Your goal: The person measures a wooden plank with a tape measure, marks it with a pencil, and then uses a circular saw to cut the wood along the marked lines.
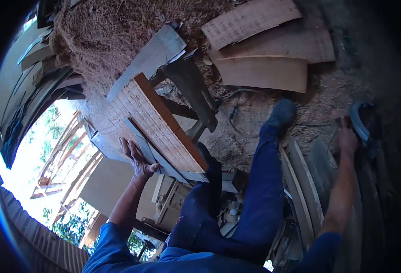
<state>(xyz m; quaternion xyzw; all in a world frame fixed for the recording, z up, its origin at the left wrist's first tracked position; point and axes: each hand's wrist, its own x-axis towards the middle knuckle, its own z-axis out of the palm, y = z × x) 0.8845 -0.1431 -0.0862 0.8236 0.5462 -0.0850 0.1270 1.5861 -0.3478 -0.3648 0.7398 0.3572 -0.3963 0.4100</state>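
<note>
A thick wooden board [159,123] with a rough pale face and an orange-brown edge lies slanted in front of me. Along its left part runs a long, narrow straight strip [152,152]. My left hand [139,161] lies at that strip with its fingers spread and the thumb towards the board. Far to the right, my right hand [347,139] is closed beside a grey curved piece [359,120] that looks like part of a tool. What its fingers hold is in shadow. A thin cable [312,124] runs towards this hand.
A dark wooden trestle [189,86] stands beyond the board. Curved wooden planks [264,73] lie on the ground at the upper right, next to a heap of shavings [105,41]. More planks [303,173] lean between my leg and right arm. My boot [281,113] rests on the ground.
</note>
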